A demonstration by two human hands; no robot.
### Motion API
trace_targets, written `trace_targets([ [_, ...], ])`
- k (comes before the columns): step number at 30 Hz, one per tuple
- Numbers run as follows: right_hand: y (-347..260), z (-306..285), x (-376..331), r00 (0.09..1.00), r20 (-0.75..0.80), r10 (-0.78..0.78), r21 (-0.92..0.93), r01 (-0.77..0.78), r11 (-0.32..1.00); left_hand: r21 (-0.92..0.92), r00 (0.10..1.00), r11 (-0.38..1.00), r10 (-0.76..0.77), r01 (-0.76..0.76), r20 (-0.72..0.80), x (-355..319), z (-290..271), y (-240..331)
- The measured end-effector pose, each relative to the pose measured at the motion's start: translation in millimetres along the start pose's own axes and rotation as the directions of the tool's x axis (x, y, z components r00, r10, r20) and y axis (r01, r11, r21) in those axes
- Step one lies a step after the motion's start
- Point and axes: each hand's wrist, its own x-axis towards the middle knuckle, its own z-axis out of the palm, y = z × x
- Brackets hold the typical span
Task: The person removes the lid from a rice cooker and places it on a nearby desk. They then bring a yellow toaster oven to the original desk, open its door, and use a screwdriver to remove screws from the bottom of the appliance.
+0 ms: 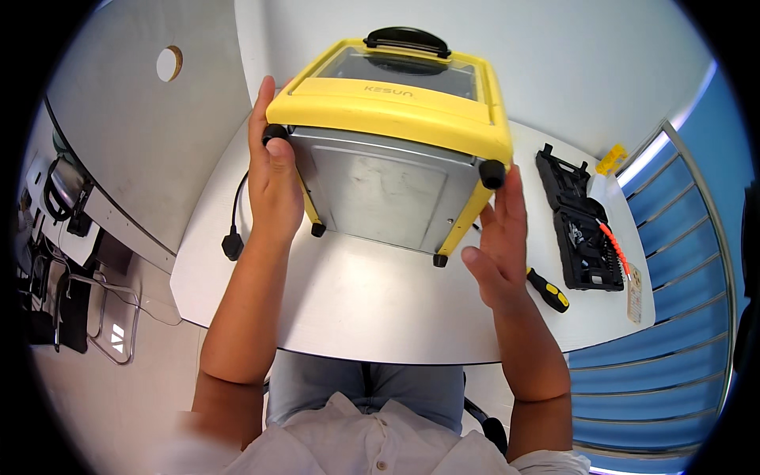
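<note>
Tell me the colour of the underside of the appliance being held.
Silver-grey; the underside shows best in the head view.

Bright yellow on white fills my feed.
I see the appliance framed in yellow, its base panel silver-grey with faint smudges, its feet and handle black. I read a white table, a black tool case, an orange-red flexible shaft, a yellow-and-black screwdriver, silvery rails and a blue wall.
</note>
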Motion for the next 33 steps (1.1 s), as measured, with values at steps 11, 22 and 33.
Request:
trace_targets([
  [11,27.6,-14.2,45.4,0.972,-0.124,0.198,0.139,-0.181,0.974,0.364,0.996,0.927,0.077,-0.087,0.041,31.5,24.2,-15.1],
  [22,30.8,-57.1,42.6,0.876,-0.258,0.408,-0.355,-0.479,0.803,0.287,0.965,0.951,0.040,-0.116,0.258,7.7,22.6,-33.7],
  [33,-17.4,-111.8,-107.1,0.818,-0.223,0.531,-0.874,-0.409,0.263,0.114,0.961,0.991,0.035,-0.069,0.273,-8.0,29.1,-59.2],
])
